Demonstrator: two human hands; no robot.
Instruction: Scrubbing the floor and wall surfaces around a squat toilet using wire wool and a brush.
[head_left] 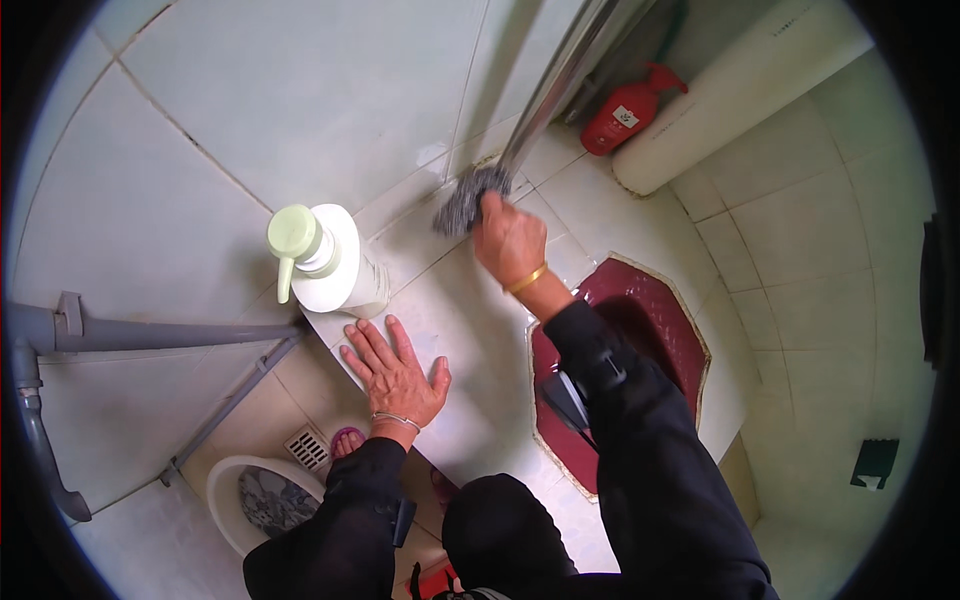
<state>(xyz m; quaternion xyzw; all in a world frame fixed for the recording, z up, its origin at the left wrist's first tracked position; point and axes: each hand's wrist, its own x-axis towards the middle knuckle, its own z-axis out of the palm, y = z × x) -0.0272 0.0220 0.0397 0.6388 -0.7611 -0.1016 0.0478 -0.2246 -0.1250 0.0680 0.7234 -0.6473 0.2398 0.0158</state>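
R hand (pixel 510 245) clamped on grey fuzzy scrubber (pixel 460 208), which is at far side of white tiled ledge (pixel 475 370), nr foot of metal post (pixel 545 100). L hand (pixel 402 385) flat, fingers apart, on ledge's left edge; white pump bottle (pixel 342 262) just beyond fingertips. Dk red pan (pixel 565 450) to right. Red bottle (pixel 617 118) far right, by thick white pipe (pixel 740 100). White bucket (pixel 225 500) near left, w/ grey contents.

light: soft, moderate | shadow: left of white plastic pump bottle (pixel 345 262) | glints: glossy maroon octagonal basin (pixel 687 345) | bare right hand (pixel 512 243): slightly blurred | rim: black, edges bowed
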